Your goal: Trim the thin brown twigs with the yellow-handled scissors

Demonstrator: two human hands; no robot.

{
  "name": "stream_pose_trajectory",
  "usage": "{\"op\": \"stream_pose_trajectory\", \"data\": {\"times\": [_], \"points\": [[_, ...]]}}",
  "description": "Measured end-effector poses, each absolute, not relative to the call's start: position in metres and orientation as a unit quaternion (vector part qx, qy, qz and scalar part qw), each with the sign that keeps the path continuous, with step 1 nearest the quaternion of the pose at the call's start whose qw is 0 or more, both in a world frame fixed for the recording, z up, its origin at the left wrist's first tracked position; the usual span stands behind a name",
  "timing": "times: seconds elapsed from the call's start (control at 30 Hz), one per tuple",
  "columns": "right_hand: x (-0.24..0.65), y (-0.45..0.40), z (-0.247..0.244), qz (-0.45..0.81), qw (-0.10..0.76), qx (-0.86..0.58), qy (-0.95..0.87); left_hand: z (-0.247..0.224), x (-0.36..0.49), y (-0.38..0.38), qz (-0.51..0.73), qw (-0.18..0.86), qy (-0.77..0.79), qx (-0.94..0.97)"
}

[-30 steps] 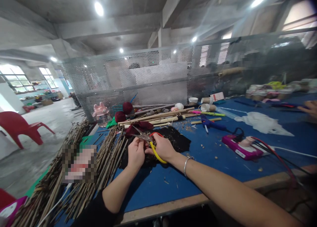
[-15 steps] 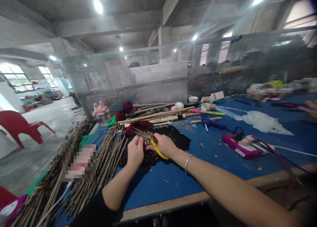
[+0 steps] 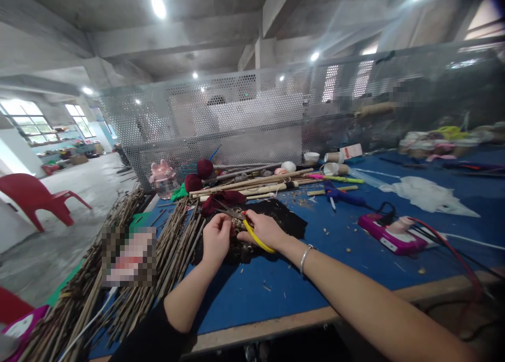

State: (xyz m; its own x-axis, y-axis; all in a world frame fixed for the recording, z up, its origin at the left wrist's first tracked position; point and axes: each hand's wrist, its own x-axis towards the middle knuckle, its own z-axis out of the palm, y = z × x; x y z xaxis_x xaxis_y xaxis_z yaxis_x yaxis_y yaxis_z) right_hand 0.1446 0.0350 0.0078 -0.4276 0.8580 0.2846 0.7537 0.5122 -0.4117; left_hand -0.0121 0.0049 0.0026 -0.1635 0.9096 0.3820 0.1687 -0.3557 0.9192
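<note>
My right hand grips yellow-handled pliers or cutters, whose metal jaws point up and left above my left fingertips. My left hand is closed in a pinch beside them; what it pinches is too small to make out. Both hands rest over a black cloth strewn with small brown scraps. Dark red cloth lies just behind the hands.
Bundles of thin sticks lie to the left, near a pink jar. Yarn balls and long rods sit behind. A blue glue gun, purple power strip and white plastic bag are on the right.
My right hand and the tool have shifted slightly right, away from my left hand, opening a small gap. The view has turned a little. A hand at the far right edge is no longer visible.
</note>
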Motion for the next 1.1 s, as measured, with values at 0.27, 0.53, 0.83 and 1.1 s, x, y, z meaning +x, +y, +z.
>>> {"op": "stream_pose_trajectory", "data": {"times": [0.27, 0.53, 0.83, 1.1], "points": [[0.147, 0.033, 0.013, 0.104, 0.216, -0.477, -0.846, 0.000, -0.015, 0.007, 0.577, 0.255, 0.500, 0.593], [0.148, 0.035, 0.014, 0.090, 0.222, -0.482, -0.843, 0.009, -0.020, 0.003, 0.524, 0.107, 0.537, 0.653], [0.150, 0.040, 0.011, 0.178, 0.235, -0.465, -0.835, 0.013, -0.019, 0.001, 0.513, 0.097, 0.544, 0.657], [0.160, 0.050, 0.013, 0.163, 0.193, -0.470, -0.846, 0.009, -0.016, 0.002, 0.522, 0.144, 0.550, 0.635]]}}
